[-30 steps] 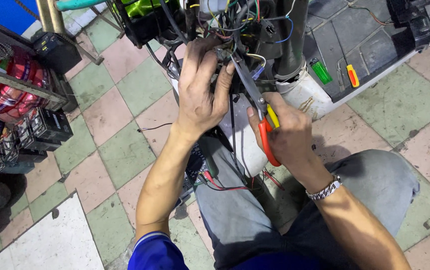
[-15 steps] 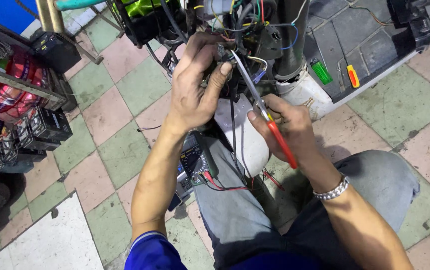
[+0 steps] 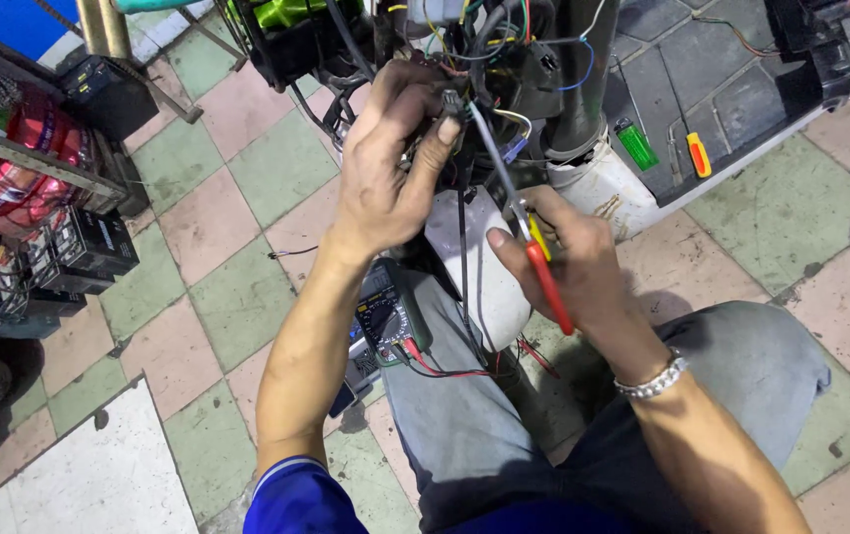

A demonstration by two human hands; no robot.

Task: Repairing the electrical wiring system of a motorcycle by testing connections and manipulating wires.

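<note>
My left hand (image 3: pixel 395 158) is raised into a tangle of coloured wires (image 3: pixel 489 44) on a vehicle's frame and pinches a small black connector (image 3: pixel 452 102) between thumb and fingers. My right hand (image 3: pixel 568 262) grips long-nose pliers with red and yellow handles (image 3: pixel 543 267). Their thin metal jaws (image 3: pixel 489 148) point up-left and reach the connector beside my left thumb. A silver bracelet (image 3: pixel 650 381) sits on my right wrist. A white curved body panel (image 3: pixel 479 262) lies just under both hands.
A multimeter (image 3: pixel 385 316) with red and black leads lies by my knee on the tiled floor. A green lighter (image 3: pixel 635 143) and an orange-handled tool (image 3: pixel 699 153) rest on the dark footboard. A rack with batteries (image 3: pixel 89 242) stands at left.
Both hands stayed at the wiring. My right hand tilted the pliers so the jaws now reach up to the connector, and my left hand's fingers closed tighter on it.
</note>
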